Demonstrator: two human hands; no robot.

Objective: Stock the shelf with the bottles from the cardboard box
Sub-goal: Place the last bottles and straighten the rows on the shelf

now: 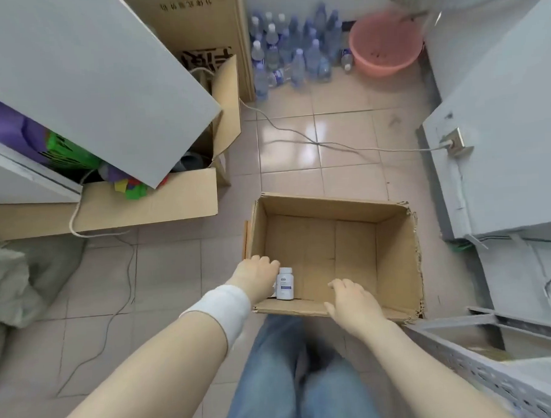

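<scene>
An open cardboard box [393, 251] sits on the tiled floor in front of my legs. One small white bottle [285, 283] with a white cap stands upright in its near left corner. My left hand [257, 274] reaches into the box just left of the bottle, fingers curled down beside it; whether they hold something underneath is hidden. My right hand [351, 300] hovers over the near wall of the box, fingers spread and empty. A grey metal shelf [496, 373] with a perforated edge shows at the lower right.
Larger cardboard boxes [148, 208] with colourful items stand at the left under a white panel [88, 78]. Several water bottles [292, 53] and a pink basin [383, 43] are at the back wall. A cable [328, 143] crosses the floor to a socket [454, 141].
</scene>
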